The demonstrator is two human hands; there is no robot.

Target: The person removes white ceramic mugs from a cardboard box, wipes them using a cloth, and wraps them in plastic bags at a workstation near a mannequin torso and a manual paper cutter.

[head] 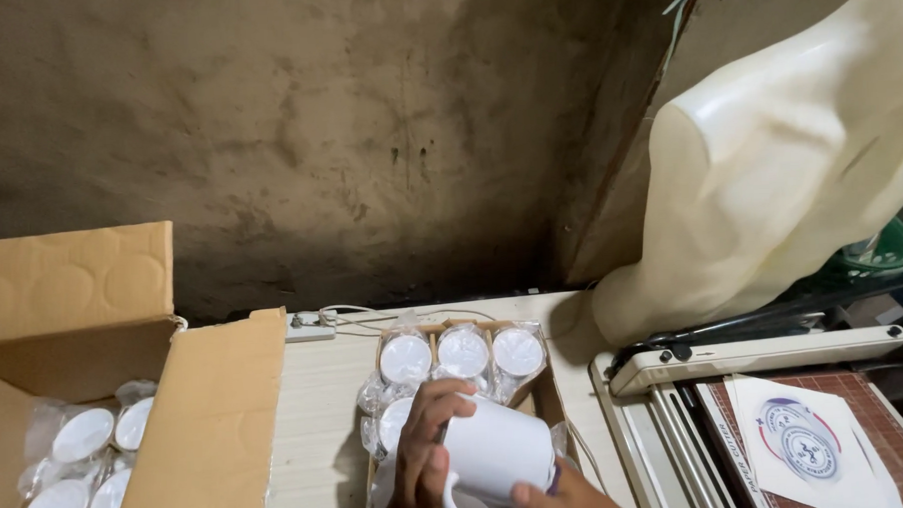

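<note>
- You have one view only, from the camera on your head, looking forward and down.
- It faces a stained wall (367, 137) that fills the upper half of the frame.
- The surface (322, 409) lies close below, along the bottom.
- Your hands sit very near, cut off by the bottom edge, centre.

A big brown cardboard box (126, 396) stands open at the table's left edge, with white mugs in clear plastic bags (84, 467) inside. A smaller brown tray box (551, 391) sits mid-table, holding more bagged mugs (462, 354). On the paper cutter at the right lies a white sheet with round blue-and-red labels (803, 442).
</note>
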